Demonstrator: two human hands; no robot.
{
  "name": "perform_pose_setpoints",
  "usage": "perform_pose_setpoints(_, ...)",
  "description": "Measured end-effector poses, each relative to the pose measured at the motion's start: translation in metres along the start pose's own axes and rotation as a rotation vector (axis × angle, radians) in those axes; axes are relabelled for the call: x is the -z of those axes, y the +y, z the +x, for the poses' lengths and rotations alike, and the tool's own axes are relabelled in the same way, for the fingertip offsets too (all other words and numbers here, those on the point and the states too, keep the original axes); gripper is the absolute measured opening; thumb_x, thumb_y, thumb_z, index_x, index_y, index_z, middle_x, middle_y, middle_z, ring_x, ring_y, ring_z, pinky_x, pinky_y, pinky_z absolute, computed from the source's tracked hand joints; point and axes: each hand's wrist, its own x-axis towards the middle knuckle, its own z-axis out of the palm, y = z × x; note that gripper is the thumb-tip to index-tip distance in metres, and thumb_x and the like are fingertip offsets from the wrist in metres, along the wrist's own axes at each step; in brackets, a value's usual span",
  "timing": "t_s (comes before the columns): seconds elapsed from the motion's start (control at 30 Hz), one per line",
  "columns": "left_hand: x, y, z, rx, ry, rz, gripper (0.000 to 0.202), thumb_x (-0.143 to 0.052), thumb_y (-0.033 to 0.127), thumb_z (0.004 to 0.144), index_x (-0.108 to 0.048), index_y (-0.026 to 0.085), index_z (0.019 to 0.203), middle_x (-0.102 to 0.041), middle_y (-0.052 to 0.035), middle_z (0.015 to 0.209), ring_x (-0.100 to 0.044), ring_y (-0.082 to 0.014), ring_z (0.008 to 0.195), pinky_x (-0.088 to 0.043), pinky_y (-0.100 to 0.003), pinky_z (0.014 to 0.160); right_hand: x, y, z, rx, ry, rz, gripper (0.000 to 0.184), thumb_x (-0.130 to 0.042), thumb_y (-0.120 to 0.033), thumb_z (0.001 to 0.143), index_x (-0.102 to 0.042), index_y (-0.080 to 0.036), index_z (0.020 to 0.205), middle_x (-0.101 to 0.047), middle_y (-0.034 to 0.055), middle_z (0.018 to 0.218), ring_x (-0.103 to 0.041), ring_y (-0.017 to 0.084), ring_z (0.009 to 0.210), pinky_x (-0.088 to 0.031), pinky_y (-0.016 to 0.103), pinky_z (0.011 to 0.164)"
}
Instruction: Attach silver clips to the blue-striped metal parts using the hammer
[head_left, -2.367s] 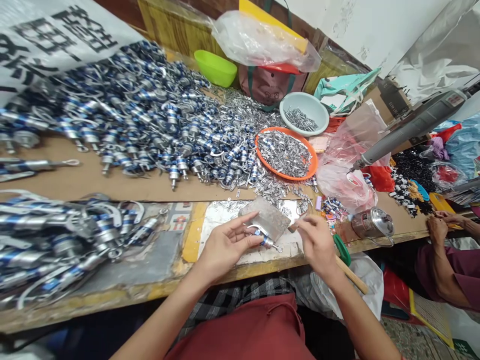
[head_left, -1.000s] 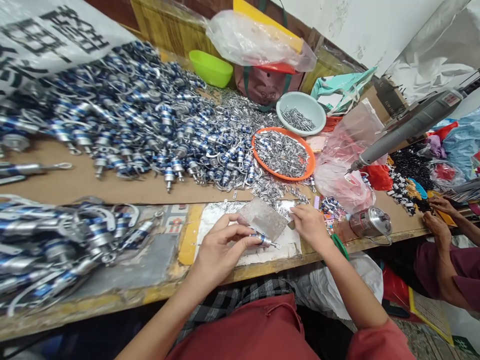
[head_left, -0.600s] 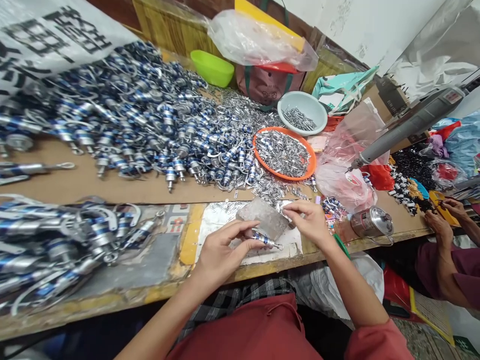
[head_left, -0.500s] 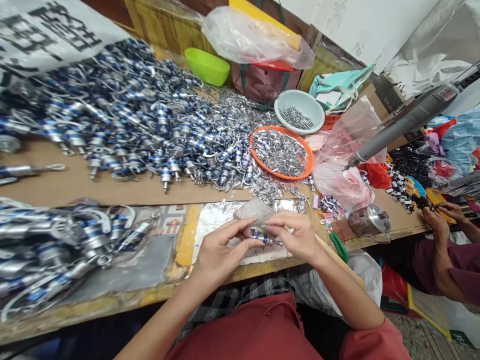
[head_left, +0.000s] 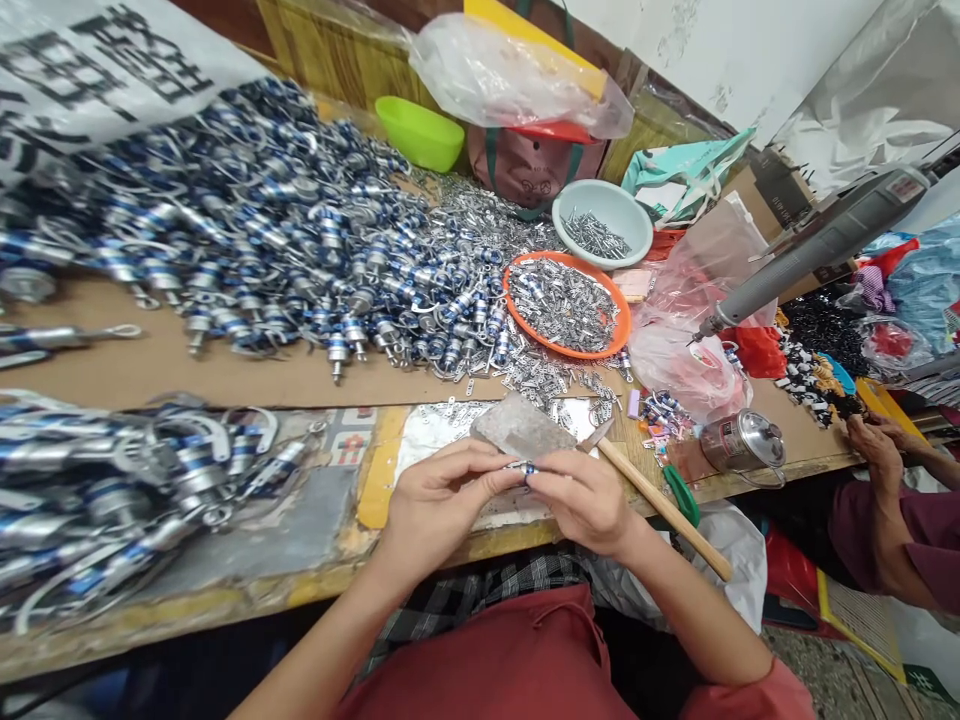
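Blue-and-silver pc. (head_left: 529, 468) is pinched btwn fingers (head_left: 489, 484) of L hand (head_left: 433, 497) & R hand (head_left: 592, 500), w/ wood-handled tool (head_left: 661, 505) laid nr grey block (head_left: 517, 424).

Most of the blue-and-silver piece (head_left: 529, 469) is concealed between the fingers of my left grip (head_left: 431, 500) and right grip (head_left: 589, 500); I can confirm only a short length. My fingers also cover the near edge of the metal block (head_left: 521, 427). The near heap (head_left: 187, 470) is blurred and cut off at the left edge. A printed white sheet (head_left: 97, 75), itself cropped at left and top, covers part of the large pile (head_left: 300, 240). Print on the metal mug (head_left: 735, 442) is too small to read. A co-worker (head_left: 922, 560) is cut off at right; what their hands hold I cannot determine.
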Motion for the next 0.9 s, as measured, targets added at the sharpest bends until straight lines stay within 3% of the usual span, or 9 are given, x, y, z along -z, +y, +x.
perform_pose_setpoints(0.1,0.002,0.005,0.002,-0.010,-0.042,0.061,0.008,-0.065,0.024,0.069,-0.070,0.020,0.065,-0.062,-0.0014,0.065,-0.059,-0.0138,0.062,-0.047,-0.023,0.057,0.002,0.007,-0.004,0.205,-0.029,-0.142,0.023,-0.046,-0.008,0.084,-0.060,-0.015,0.101,-0.066,0.0098,0.096,-0.059,0.017,0.098,-0.053,0.028,0.076)
perform_pose_setpoints(0.23,0.006,0.014,0.004,-0.077,-0.056,0.187,0.011,-0.063,0.026,0.070,-0.069,0.020,0.065,-0.062,-0.0028,0.071,-0.060,-0.0154,0.070,-0.048,-0.025,0.066,0.003,0.011,-0.002,0.209,-0.027,-0.152,0.024,-0.043,-0.010,0.086,-0.062,-0.015,0.099,-0.067,0.0094,0.096,-0.060,0.016,0.099,-0.053,0.027,0.078)
perform_pose_setpoints(0.3,0.007,0.016,0.003,-0.052,-0.086,0.178,0.012,-0.063,0.028,0.071,-0.069,0.020,0.065,-0.065,-0.0040,0.078,-0.061,-0.0168,0.076,-0.049,-0.027,0.071,0.001,0.010,-0.003,0.131,-0.004,-0.097,0.026,-0.043,-0.010,0.085,-0.064,-0.016,0.099,-0.068,0.0094,0.097,-0.062,0.014,0.095,-0.053,0.025,0.075)
perform_pose_setpoints(0.4,0.006,0.016,-0.001,0.162,-0.152,0.064,0.015,-0.063,0.032,0.070,-0.070,0.019,0.073,-0.070,-0.0051,0.081,-0.064,-0.0190,0.077,-0.051,-0.030,0.072,-0.002,0.003,-0.006,-0.053,0.019,-0.007,0.025,-0.048,-0.011,0.083,-0.066,-0.018,0.098,-0.068,0.0091,0.095,-0.064,0.014,0.086,-0.054,0.023,0.070)
perform_pose_setpoints(0.5,0.002,0.013,-0.006,0.424,-0.137,-0.105,0.035,-0.074,0.033,0.055,-0.068,0.017,0.085,-0.072,-0.0058,0.082,-0.067,-0.0221,0.076,-0.054,-0.033,0.072,-0.001,-0.006,-0.007,-0.223,0.006,0.088,0.020,-0.054,-0.017,0.082,-0.069,-0.020,0.095,-0.069,0.0087,0.092,-0.065,0.014,0.080,-0.055,0.023,0.069)
perform_pose_setpoints(0.6,-0.002,0.010,-0.008,0.550,-0.101,-0.180,0.050,-0.080,0.031,0.043,-0.066,0.015,0.088,-0.072,-0.0065,0.081,-0.067,-0.0237,0.078,-0.055,-0.034,0.075,0.006,-0.005,-0.003,-0.313,-0.082,0.161,0.017,-0.055,-0.023,0.082,-0.070,-0.022,0.091,-0.070,0.0057,0.090,-0.065,0.014,0.079,-0.055,0.024,0.070)
perform_pose_setpoints(0.73,-0.005,0.007,-0.007,0.513,-0.040,-0.146,0.058,-0.078,0.033,0.049,-0.059,0.015,0.101,-0.070,-0.0064,0.084,-0.065,-0.0206,0.079,-0.053,-0.034,0.077,0.014,0.024,0.009,-0.515,-0.168,-0.050,0.018,-0.053,-0.021,0.084,-0.070,-0.020,0.088,-0.070,0.0041,0.087,-0.065,0.014,0.081,-0.051,0.025,0.076)
perform_pose_setpoints(0.83,-0.006,0.006,-0.006,0.433,-0.068,-0.142,0.064,-0.074,0.034,0.057,-0.047,0.016,0.113,-0.068,-0.0044,0.081,-0.063,-0.0174,0.075,-0.052,-0.032,0.074,0.010,0.053,0.017,-0.676,-0.392,-0.420,0.022,-0.049,-0.014,0.084,-0.069,-0.018,0.091,-0.070,0.0072,0.088,-0.064,0.019,0.083,-0.049,0.029,0.074)
perform_pose_setpoints(0.9,-0.005,0.006,-0.005,0.411,-0.097,-0.159,0.063,-0.070,0.035,0.062,-0.042,0.017,0.115,-0.066,-0.0031,0.078,-0.063,-0.0164,0.074,-0.051,-0.031,0.072,0.003,0.066,0.020,-0.694,-0.529,-0.517,0.022,-0.049,-0.012,0.081,-0.070,-0.017,0.083,-0.069,0.0095,0.081,-0.064,0.023,0.080,-0.048,0.032,0.070)
